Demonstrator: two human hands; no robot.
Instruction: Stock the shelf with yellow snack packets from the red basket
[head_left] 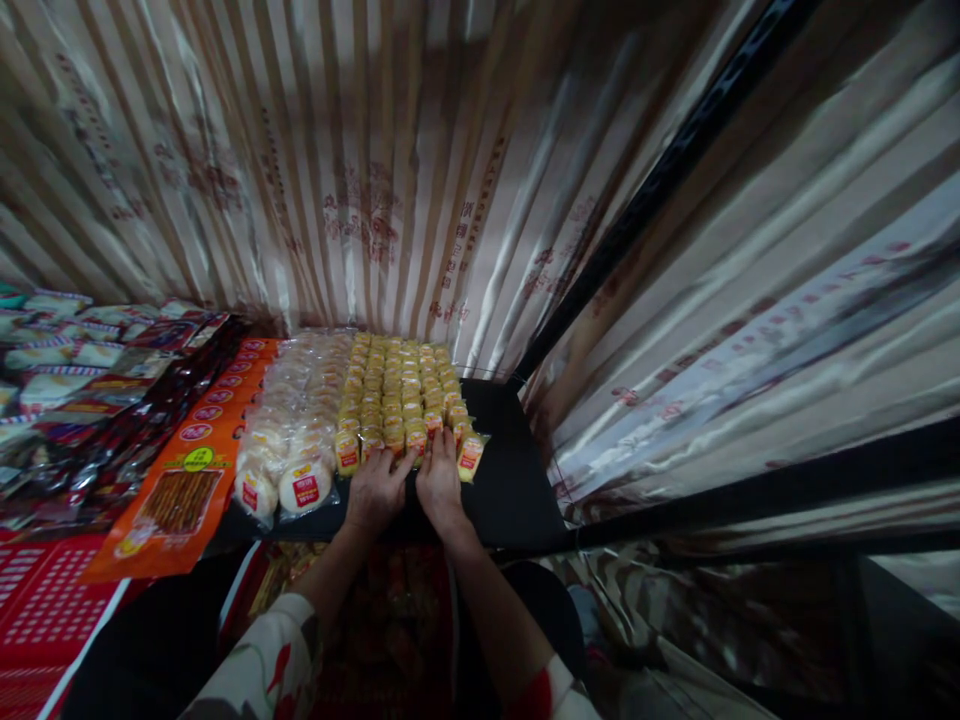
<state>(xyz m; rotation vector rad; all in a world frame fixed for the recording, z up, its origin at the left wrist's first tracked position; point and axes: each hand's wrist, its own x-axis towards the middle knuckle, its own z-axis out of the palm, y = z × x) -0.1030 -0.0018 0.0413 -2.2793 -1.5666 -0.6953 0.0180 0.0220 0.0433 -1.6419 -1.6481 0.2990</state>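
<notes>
Rows of small yellow wrapped snack packets point(401, 385) with red-and-white labels stand close together on a black shelf point(514, 470). At the front edge of these rows, my left hand point(379, 490) rests its outstretched fingertips against the nearest packets, its thumb pointing right. Beside it my right hand point(441, 480) lies with straight fingers over the front packets towards the right end. One yellow packet point(471, 455) sits just right of those fingers. Neither hand visibly grips a packet; the undersides of the fingers are hidden.
Left of the yellow rows lie clear-wrapped round white cakes point(306, 485), orange snack bags point(180, 490) and dark glossy packs point(97, 440). Below is a red basket point(56, 600); another container of packets point(390, 630) sits under my arms. Printed curtains point(360, 180) and a black post point(637, 220) border the shelf.
</notes>
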